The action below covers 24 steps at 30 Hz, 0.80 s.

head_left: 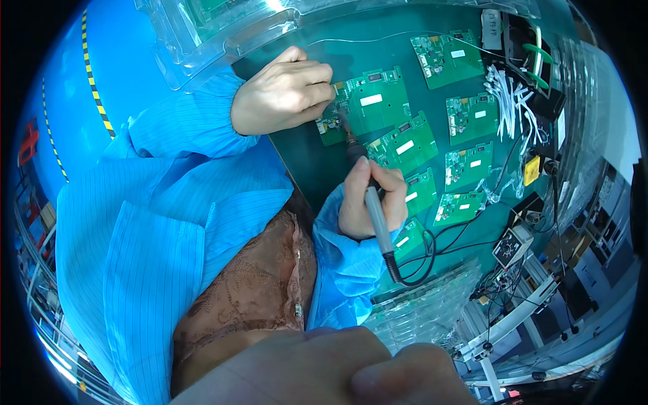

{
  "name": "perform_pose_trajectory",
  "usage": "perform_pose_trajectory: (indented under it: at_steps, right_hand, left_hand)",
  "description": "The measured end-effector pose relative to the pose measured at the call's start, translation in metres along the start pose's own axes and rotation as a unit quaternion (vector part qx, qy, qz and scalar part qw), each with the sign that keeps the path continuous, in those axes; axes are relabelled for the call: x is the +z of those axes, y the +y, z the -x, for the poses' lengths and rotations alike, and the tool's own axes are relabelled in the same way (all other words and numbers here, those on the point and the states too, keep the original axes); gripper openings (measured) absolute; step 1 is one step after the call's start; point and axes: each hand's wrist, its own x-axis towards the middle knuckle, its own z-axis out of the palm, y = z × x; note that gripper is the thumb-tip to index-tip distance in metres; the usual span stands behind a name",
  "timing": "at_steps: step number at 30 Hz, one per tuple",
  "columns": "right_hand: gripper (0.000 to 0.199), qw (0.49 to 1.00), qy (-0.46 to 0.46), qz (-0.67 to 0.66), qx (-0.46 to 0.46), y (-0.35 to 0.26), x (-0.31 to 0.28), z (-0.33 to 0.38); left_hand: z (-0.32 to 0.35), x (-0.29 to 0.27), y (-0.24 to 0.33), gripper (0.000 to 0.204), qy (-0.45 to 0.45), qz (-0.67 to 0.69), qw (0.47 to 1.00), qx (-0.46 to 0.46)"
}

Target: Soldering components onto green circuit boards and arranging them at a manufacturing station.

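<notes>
My right hand [371, 199] is closed around the grey handle of a soldering iron [379, 219], holding it like a pen. The iron's tip rests at the component-filled left part of a green circuit board [381, 115]. Over that board's left edge, my left hand [287, 91] is closed with its fingers curled. A thin solder wire [378, 40] runs from the upper right to this hand; its end near the iron tip is hidden by the fingers. Just below the worked board, another circuit board [422, 145] lies close to the iron.
Several more circuit boards [469, 165] lie on the green mat [290, 158]. White cables [499, 101] are bundled at the right. The iron's black cord [432, 253] loops toward a control box [513, 246]. Clear plastic trays [250, 37] stand at the far edge, with more stacked plastic trays [422, 304] nearer.
</notes>
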Motion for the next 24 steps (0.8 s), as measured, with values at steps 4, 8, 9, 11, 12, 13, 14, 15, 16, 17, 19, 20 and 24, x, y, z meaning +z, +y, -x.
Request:
perform_pose_trajectory:
  at_steps: [4, 8, 9, 11, 12, 13, 14, 15, 16, 17, 19, 20, 24]
  right_hand:
    - [0.007, 0.992, 0.105, -0.071, 0.011, -0.007, -0.012, -0.005]
    - [0.029, 0.979, 0.167, -0.108, 0.053, -0.014, -0.026, 0.003]
    - [0.029, 0.978, 0.175, -0.105, 0.051, -0.015, -0.032, 0.004]
    - [0.053, 0.983, 0.178, -0.031, 0.042, -0.013, -0.042, 0.014]
    - [0.053, 0.981, 0.185, -0.028, 0.041, -0.012, -0.044, 0.019]
    - [0.060, 0.975, 0.213, -0.038, 0.057, -0.013, -0.044, 0.023]
    - [0.068, 0.967, 0.241, -0.048, 0.072, -0.014, -0.045, 0.027]
    - [0.067, 0.974, 0.222, -0.023, 0.044, -0.011, -0.048, 0.030]
    - [0.067, 0.973, 0.228, -0.020, 0.042, -0.007, -0.051, 0.033]
    - [0.066, 0.971, 0.238, -0.023, 0.030, -0.002, -0.053, 0.036]
    - [0.064, 0.966, 0.258, -0.016, 0.018, -0.003, -0.057, 0.039]
    - [0.064, 0.966, 0.256, -0.023, 0.015, -0.004, -0.058, 0.040]
    - [0.062, 0.957, 0.287, -0.031, -0.024, 0.027, -0.068, 0.041]
  left_hand:
    - [-0.003, -0.007, 0.005, 0.017, 0.036, 0.010, 0.999, -0.012]
    - [-0.003, -0.023, 0.021, 0.015, 0.061, 0.094, 0.993, -0.023]
    - [-0.007, -0.025, 0.026, 0.014, 0.071, 0.132, 0.989, -0.009]
    - [-0.008, -0.024, 0.032, 0.014, 0.078, 0.152, 0.985, 0.008]
    - [-0.010, -0.024, 0.035, 0.014, 0.087, 0.169, 0.982, 0.019]
    - [-0.009, -0.024, 0.039, 0.014, 0.078, 0.174, 0.981, 0.023]
    - [-0.009, -0.024, 0.043, 0.014, 0.077, 0.174, 0.981, 0.028]
    - [-0.011, -0.023, 0.047, 0.015, 0.076, 0.174, 0.980, 0.061]
    - [-0.014, -0.021, 0.051, 0.015, 0.075, 0.175, 0.977, 0.094]
    - [-0.017, -0.018, 0.057, 0.015, 0.093, 0.186, 0.972, 0.110]
    - [-0.018, -0.037, 0.064, 0.016, 0.075, 0.191, 0.969, 0.134]
    - [-0.016, -0.056, 0.068, 0.017, 0.051, 0.182, 0.971, 0.145]
    - [-0.014, -0.072, 0.047, 0.014, 0.157, 0.341, 0.906, 0.196]
